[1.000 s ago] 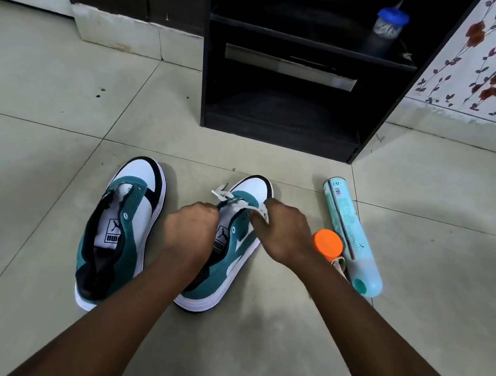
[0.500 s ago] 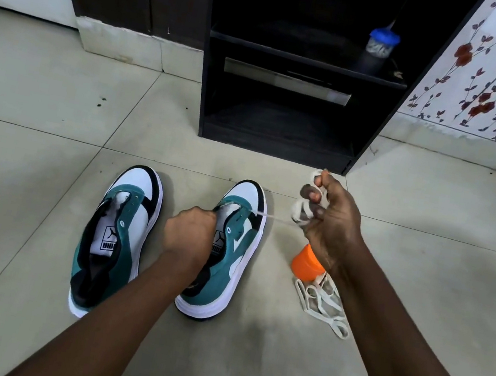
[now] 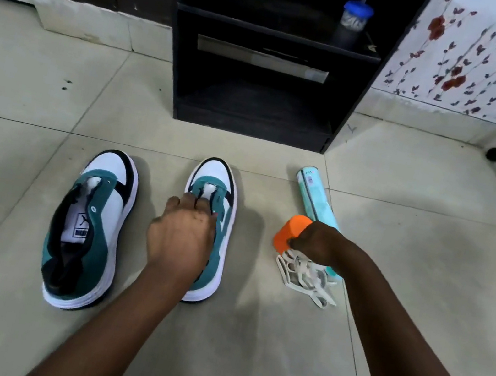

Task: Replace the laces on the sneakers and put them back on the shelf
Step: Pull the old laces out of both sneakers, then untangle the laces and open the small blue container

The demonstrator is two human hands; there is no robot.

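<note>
We are steadying the right sneaker (image 3: 212, 214) on the floor with our left hand (image 3: 181, 239), fingers curled at its tongue, while our right hand (image 3: 316, 244) is lowering onto the heap of laces (image 3: 304, 275); whether it pinches them we cannot tell. The left sneaker (image 3: 90, 226) is lying unlaced alongside. To thread cleanly, we judge it best to keep the shoe pinned and free one lace end.

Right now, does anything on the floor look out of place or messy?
Nothing is damaged or spilled. The white laces lie in a loose tangle on the tiles beside the orange cap, under the right hand. Both sneakers stand unlaced, as expected mid-job.
</note>
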